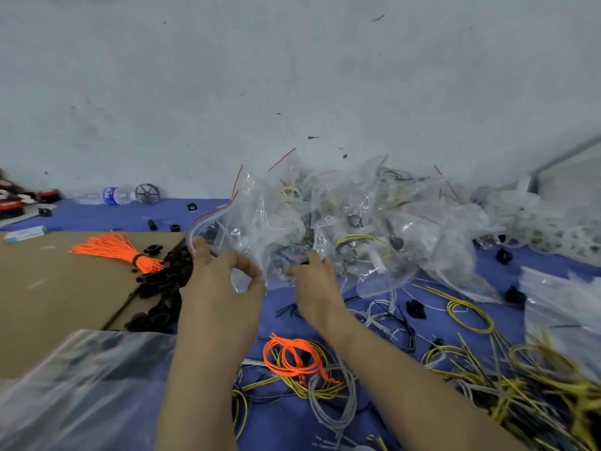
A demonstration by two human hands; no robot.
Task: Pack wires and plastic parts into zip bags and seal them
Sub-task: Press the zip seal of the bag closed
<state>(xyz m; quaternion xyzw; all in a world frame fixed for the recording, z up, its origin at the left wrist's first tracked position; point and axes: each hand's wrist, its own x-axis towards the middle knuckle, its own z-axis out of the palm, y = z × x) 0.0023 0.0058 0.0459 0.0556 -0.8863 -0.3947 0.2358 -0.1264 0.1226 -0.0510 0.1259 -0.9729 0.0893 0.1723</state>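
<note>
The job looks well under way but far from finished. A big heap of clear filled zip bags with red seal strips (383,222) lies against the wall at the back of the blue cloth-covered table (292,424), with coils of wire and small parts showing inside them, so many packs seem done.

One more clear zip bag (250,222) is held up just in front of that heap. The left hand (224,278) pinches its lower edge between thumb and forefinger, the two curling into a ring. The right hand (313,281) grips the bag beside it with curled fingers (blur hides exactly how). Whether this bag's strip is pressed closed I cannot tell.

Plenty appears left to pack:
- a tangle of loose yellow-and-black wires (536,375) at the right
- a loose orange wire coil (292,356) and grey wire loops (338,405) near the forearms
- a pile of small black plastic parts (162,288) along the edge of the brown cardboard sheet (48,288)
- a tied bundle of orange wires (120,249) on that sheet

A flat stack of what look like empty clear bags (559,297) waits at the right.
</note>
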